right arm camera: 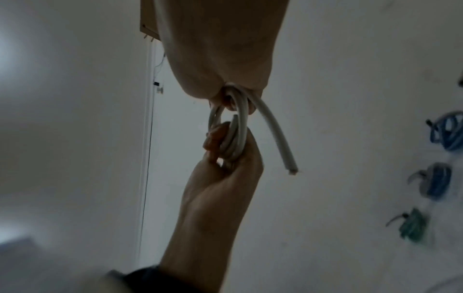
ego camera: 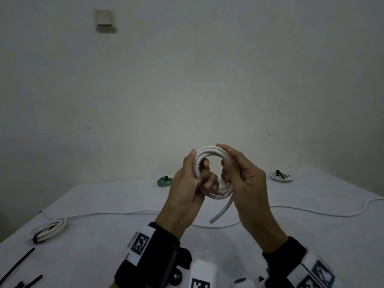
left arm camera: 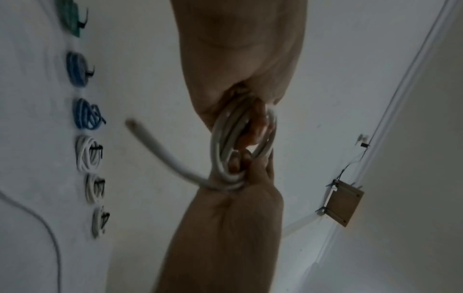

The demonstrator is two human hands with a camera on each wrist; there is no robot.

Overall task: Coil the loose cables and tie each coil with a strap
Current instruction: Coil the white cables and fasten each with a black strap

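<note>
Head view: left hand (ego camera: 188, 183) and right hand (ego camera: 241, 173) both grip the thick white cable coil (ego camera: 209, 152) above the tabletop (ego camera: 104, 235); coiling looks finished, so next a black strap (ego camera: 16, 265) near the tabletop's left edge needs fetching.

Both bare hands are wearing black wrist bands (ego camera: 158, 250) carrying white blocks (ego camera: 315, 271) printed with black square-patterned markers.

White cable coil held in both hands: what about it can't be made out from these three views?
- Head view: the left hand and right hand cover both sides of the white coil, so its loop count is unclear.
- Wrist views: motion blur smears the loops.
- All views: the coil's inner cable end is hidden.
</note>
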